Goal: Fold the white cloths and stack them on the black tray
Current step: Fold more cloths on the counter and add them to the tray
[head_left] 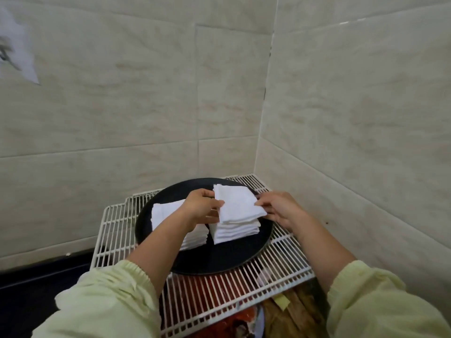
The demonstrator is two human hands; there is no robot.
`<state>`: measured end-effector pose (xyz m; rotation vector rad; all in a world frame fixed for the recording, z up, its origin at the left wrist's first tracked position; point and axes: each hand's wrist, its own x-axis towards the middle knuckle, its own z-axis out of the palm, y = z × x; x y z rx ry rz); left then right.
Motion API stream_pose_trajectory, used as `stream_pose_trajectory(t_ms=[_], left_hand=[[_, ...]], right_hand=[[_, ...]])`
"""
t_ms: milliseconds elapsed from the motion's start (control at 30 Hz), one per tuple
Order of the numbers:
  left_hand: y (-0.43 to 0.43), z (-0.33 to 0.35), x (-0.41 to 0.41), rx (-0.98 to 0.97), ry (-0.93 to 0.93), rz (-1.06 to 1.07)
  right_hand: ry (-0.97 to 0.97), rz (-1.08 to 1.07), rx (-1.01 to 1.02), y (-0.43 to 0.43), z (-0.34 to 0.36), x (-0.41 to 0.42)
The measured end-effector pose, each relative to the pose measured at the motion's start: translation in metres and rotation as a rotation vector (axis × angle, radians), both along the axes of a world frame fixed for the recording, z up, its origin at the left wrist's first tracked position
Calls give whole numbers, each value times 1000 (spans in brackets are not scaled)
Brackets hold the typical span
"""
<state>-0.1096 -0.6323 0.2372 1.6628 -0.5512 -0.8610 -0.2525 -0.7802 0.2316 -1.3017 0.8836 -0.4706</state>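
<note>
On the black tray (pixel 219 259), toward its far right side, a folded cloth (pixel 238 203) sits atop the taller pile (pixel 234 231), skewed a little against the layers under it. The left hand (pixel 203 203) pinches its left edge and the right hand (pixel 280 208) pinches its right corner, both clamped on the fabric, likely to square it with the pile before letting go. A second pile (pixel 166 211) lies on the tray's left half, partly hidden by the left forearm. The tray rests on a white wire rack (pixel 280 264).

Soft even light, slight blur, wide-angle bending at edges
</note>
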Motion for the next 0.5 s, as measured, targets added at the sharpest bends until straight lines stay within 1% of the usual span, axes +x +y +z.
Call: stream_pose_trajectory(t_ms=[167, 300, 500], left_hand=[[-1, -6, 7, 33, -76, 41], [1, -12, 7, 98, -176, 53], [1, -16, 3, 127, -282, 79]], right_hand=[[24, 43, -31, -5, -9, 10], [79, 76, -73, -1, -12, 11], [122, 37, -179, 3, -13, 11]])
